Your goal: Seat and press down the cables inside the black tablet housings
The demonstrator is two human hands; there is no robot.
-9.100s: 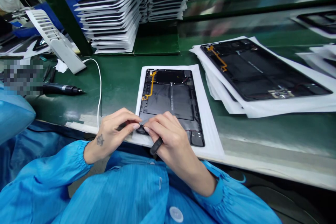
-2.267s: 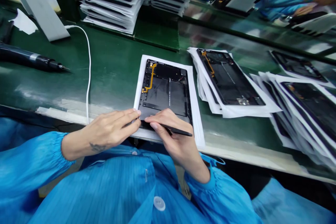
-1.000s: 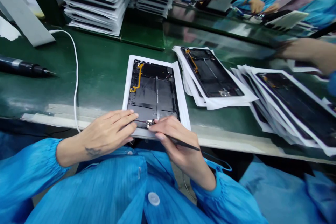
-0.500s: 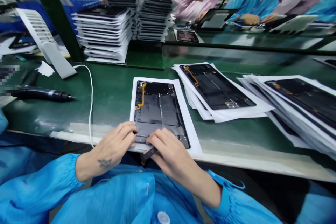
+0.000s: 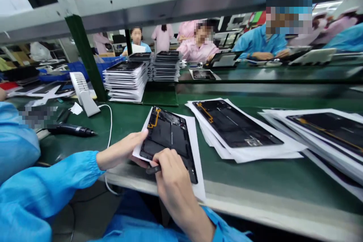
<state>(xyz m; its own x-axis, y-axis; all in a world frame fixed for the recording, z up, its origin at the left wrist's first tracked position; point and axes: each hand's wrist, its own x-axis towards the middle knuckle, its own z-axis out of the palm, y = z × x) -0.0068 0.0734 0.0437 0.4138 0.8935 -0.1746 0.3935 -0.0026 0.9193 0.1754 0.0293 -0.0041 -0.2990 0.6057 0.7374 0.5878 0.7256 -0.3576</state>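
Note:
A black tablet back housing [image 5: 167,136] with an orange flex cable [image 5: 154,118] lies on a white sheet [image 5: 190,124] at the bench's front edge, its left side tilted up. My left hand [image 5: 127,149] grips that left edge, thumb on top and fingers underneath, partly hidden. Over the housing's lower part, my right hand [image 5: 174,181] is closed round a dark, slim tool [image 5: 153,169] whose end sticks out to the left. The tool's other end is hidden by the hand, and its exact kind is unclear.
Right of the work lie stacked housings on white sheets [image 5: 235,126], with another pile [image 5: 326,128] farther right. To the left are a black electric screwdriver [image 5: 72,130], a white fan [image 5: 85,96] and its cable [image 5: 110,128]. Tall stacks [image 5: 124,83] stand behind. Co-workers sit across.
The view has tilted upward. My left hand has taken hold of the housing's left edge and raised it with the sheet. My right hand still has the dark tool.

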